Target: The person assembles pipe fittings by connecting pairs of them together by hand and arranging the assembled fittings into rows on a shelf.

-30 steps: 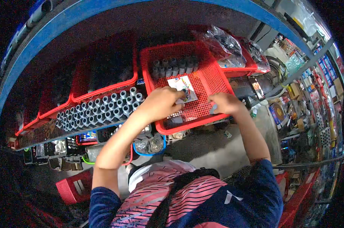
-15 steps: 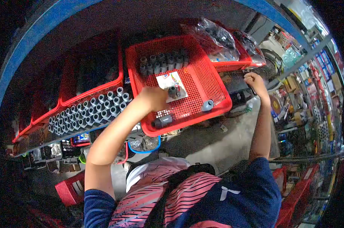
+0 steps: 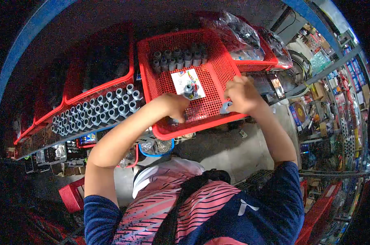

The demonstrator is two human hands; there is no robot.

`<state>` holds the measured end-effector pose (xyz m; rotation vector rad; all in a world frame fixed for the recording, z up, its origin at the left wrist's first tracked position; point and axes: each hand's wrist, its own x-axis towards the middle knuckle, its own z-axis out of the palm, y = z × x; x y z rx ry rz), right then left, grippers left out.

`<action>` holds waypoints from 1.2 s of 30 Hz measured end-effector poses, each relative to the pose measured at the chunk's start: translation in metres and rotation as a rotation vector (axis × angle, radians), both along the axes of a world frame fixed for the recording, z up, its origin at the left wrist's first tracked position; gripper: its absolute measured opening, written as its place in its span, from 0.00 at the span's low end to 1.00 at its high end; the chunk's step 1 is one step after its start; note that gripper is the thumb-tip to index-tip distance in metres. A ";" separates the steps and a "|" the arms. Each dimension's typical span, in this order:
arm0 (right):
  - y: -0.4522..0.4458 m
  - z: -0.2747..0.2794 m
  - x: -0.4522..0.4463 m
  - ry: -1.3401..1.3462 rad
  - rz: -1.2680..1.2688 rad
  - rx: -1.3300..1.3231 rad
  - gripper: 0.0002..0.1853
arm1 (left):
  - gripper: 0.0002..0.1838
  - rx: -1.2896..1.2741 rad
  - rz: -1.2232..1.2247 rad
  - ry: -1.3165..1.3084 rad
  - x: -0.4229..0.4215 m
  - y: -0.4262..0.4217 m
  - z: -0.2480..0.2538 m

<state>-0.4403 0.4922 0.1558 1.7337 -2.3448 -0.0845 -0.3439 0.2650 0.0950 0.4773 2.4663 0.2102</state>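
A red plastic basket [image 3: 211,77] lies before me, with several grey pipe fittings [image 3: 180,63] standing in rows at its far side. One short grey fitting [image 3: 188,90] stands on a white printed card [image 3: 185,77] inside the basket. My left hand [image 3: 173,107] is low over the basket's near left part, thumb and fingers apart, beside a dark grey fitting [image 3: 174,121] that it partly covers. At the near right, my right hand [image 3: 244,97] reaches over the rim, its curled fingers on another grey pipe fitting [image 3: 224,108].
Several grey tee-shaped fittings [image 3: 97,108] stand in rows on a shelf to the left, in front of red bins [image 3: 99,94]. Clear plastic bags [image 3: 244,34] fill a bin at the back right. A blue-rimmed tub [image 3: 156,154] sits below. Crowded shelves line the right.
My right hand has moved left from outside the basket onto the fitting at the near right. My left hand has moved away from the fitting on the card, toward the one at the near left.
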 end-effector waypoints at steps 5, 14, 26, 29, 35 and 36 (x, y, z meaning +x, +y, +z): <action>-0.013 -0.026 -0.011 -0.193 -0.005 0.305 0.12 | 0.23 -0.110 0.048 0.217 -0.001 -0.008 -0.014; -0.018 -0.027 -0.025 -0.597 0.130 0.022 0.16 | 0.18 -0.123 0.272 0.518 -0.016 0.004 0.030; -0.030 -0.048 -0.047 -0.806 0.225 0.288 0.22 | 0.10 -0.090 0.181 0.684 -0.026 0.003 0.012; -0.028 -0.046 -0.047 -0.810 0.192 0.289 0.21 | 0.13 -0.103 0.217 0.635 -0.033 -0.001 0.005; -0.029 -0.014 -0.031 -0.756 0.167 0.064 0.17 | 0.15 -0.010 0.390 0.613 -0.017 -0.007 0.039; -0.030 -0.008 -0.030 -0.710 0.154 0.016 0.17 | 0.15 -0.010 0.392 0.612 -0.011 -0.010 0.043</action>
